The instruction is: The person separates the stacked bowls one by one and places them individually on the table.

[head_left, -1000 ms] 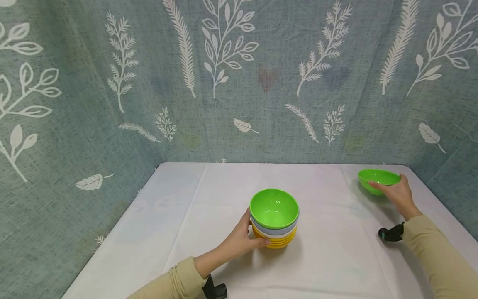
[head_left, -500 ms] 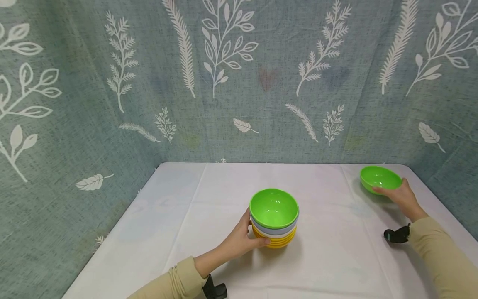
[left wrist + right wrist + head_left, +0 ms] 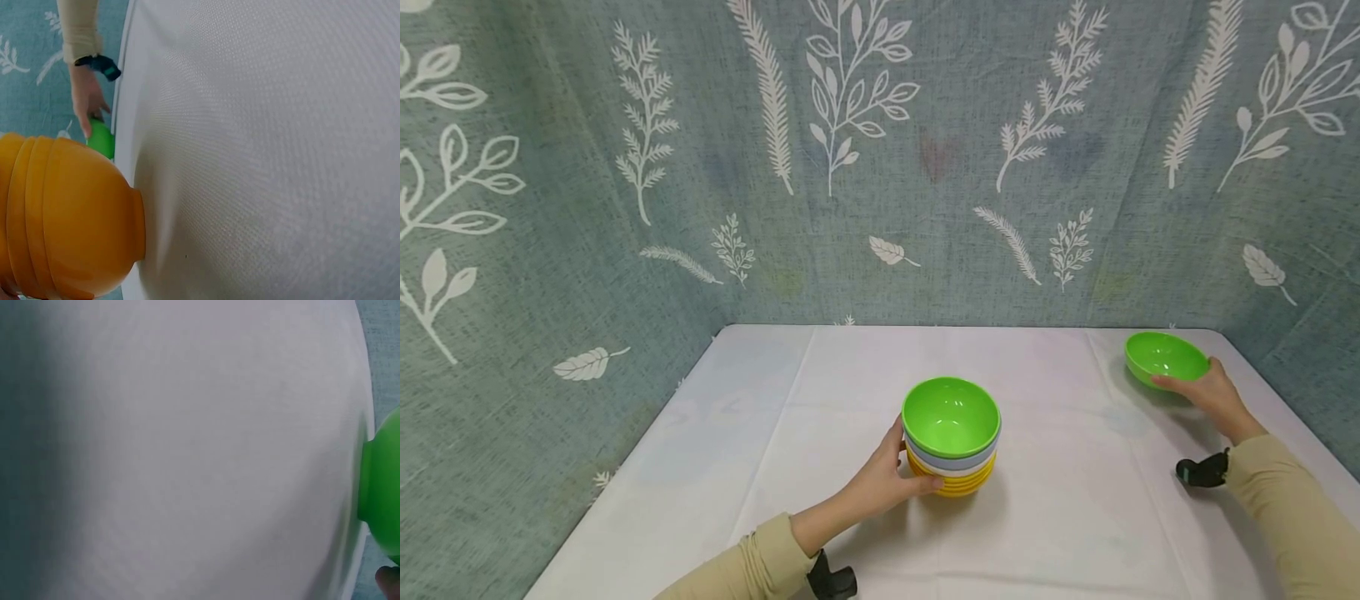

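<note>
One white table (image 3: 850, 354) carries a stack of bowls (image 3: 953, 437) near its middle, green at the top and yellow at the bottom. A single green bowl (image 3: 1165, 357) is near the far right corner. The left hand (image 3: 882, 477) has its grip round the stack; the right hand (image 3: 1213, 398) holds the single green bowl.

A grey-green cloth (image 3: 955, 296) hung behind a white table (image 3: 1052, 517) and along its left and right sides. White sprigs (image 3: 831, 86), feathery fronds (image 3: 769, 87) and single leaves (image 3: 887, 250) patterned the cloth, whose back stretch bore a faint reddish patch (image 3: 937, 158). Creases (image 3: 783, 408) ran front to back on the table.
</note>
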Tool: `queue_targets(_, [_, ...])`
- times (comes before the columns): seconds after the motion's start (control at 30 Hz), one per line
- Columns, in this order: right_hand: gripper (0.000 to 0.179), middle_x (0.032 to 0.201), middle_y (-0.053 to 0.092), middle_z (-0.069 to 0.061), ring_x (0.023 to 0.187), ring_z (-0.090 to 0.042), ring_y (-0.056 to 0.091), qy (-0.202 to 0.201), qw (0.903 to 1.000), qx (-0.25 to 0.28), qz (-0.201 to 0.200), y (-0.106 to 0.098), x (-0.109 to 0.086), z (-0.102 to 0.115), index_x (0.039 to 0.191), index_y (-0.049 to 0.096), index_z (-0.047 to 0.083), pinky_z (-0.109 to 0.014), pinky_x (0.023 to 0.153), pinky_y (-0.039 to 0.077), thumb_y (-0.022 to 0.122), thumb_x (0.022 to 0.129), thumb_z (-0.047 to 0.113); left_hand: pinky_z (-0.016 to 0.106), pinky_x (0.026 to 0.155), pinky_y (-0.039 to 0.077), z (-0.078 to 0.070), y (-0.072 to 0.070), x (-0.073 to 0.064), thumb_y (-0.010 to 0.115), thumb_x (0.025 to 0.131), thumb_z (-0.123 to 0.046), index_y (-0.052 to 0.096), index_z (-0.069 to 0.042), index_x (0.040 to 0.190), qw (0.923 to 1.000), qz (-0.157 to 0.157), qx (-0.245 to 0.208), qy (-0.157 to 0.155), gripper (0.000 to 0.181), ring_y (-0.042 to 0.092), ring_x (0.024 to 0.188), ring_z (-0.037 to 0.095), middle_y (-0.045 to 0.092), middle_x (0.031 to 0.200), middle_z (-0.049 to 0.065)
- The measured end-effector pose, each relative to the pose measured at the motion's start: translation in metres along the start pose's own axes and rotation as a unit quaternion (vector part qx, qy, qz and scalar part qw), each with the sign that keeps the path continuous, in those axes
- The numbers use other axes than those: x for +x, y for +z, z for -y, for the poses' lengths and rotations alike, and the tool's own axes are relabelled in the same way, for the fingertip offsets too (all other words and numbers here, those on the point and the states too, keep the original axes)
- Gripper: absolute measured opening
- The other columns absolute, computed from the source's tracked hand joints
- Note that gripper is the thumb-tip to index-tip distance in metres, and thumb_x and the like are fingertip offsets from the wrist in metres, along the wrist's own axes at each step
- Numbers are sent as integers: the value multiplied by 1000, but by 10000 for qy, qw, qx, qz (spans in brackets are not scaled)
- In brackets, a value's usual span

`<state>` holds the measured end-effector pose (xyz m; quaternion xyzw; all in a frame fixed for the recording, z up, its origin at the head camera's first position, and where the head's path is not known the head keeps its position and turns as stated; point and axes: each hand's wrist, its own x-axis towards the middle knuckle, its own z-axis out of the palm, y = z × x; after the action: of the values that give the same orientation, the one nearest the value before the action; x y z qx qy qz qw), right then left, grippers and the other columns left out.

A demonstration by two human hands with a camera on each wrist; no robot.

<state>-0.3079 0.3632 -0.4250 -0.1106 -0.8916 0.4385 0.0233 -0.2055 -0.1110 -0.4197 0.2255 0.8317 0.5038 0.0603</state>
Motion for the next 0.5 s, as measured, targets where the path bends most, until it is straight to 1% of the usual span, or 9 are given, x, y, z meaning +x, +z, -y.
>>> queue_targets(0.17, [109,137,-2,-45,126,-57,10,169,9998,13,105,-3,-2,5,135,-16,-17,-64,101,18,58,84,45,53,95,37,0,0,0,74,75,-36,5,-28,147,10000,-2,4,-5,100,35,128,26,21,149,4])
queue_targets(0.27, [110,139,-8,-43,128,-57,6,226,9997,7,78,-3,-6,9,135,-19,-15,-65,101,17,57,84,45,54,95,37,0,0,-1,74,76,-36,5,-27,147,10000,8,7,-7,100,35,127,27,21,149,5])
queue_targets(0.37, [110,140,-13,-40,129,-56,1,147,9999,-15,-30,-3,-11,13,136,-21,-12,-65,101,14,57,84,46,55,95,37,0,0,-1,73,76,-36,5,-27,147,10000,21,-1,-27,99,35,127,28,21,149,5])
queue_targets(0.5, [109,141,-16,-38,129,-55,-3,-42,9998,-46,-169,-2,-18,20,137,-20,-10,-66,101,12,58,85,46,56,95,36,0,-1,-1,74,76,-36,5,-27,147,10000,15,-18,-54,99,35,127,28,21,149,5])
